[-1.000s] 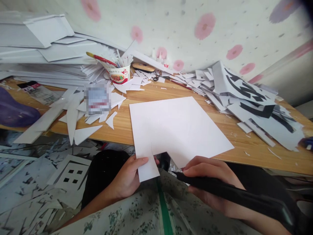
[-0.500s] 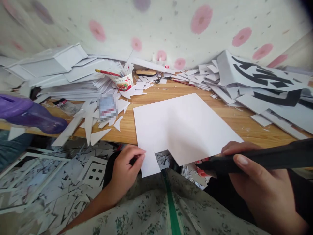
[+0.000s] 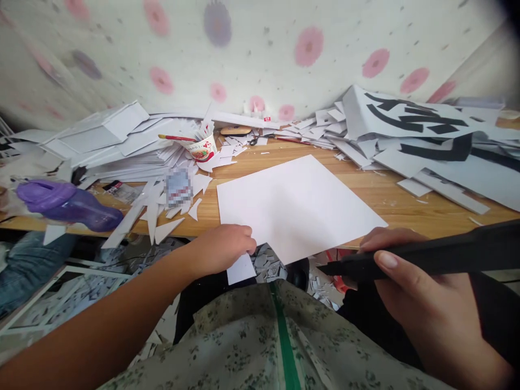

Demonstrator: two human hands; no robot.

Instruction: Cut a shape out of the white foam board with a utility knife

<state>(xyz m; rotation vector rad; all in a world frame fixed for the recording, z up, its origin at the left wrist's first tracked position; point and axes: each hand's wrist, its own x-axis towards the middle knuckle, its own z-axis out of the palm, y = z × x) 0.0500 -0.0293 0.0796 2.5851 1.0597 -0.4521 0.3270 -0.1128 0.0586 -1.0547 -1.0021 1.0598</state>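
A white foam-like board (image 3: 300,200) lies on the wooden table with its front part over the near edge. A notch is cut into its front side, leaving a narrow strip at the left. My left hand (image 3: 227,246) lies across that strip beside the notch, fingers curled down and closed on it; the fingertips are partly hidden. My right hand (image 3: 422,292) grips a thick black tool (image 3: 442,252) with a tapered tip, its exact kind unclear. The tip points left, in front of the board's near edge and apart from it.
White offcuts and sheets (image 3: 117,146) pile up at the left, with a paper cup (image 3: 203,149) of strips and a purple bottle (image 3: 69,203). Black-marked sheets (image 3: 430,119) are heaped at the right. Small scissors (image 3: 255,141) lie at the back. Scraps (image 3: 268,264) cover the floor.
My left hand has moved from the strip's left edge to over it, near the notch. My right hand still holds the black tool. The view has shifted slightly.
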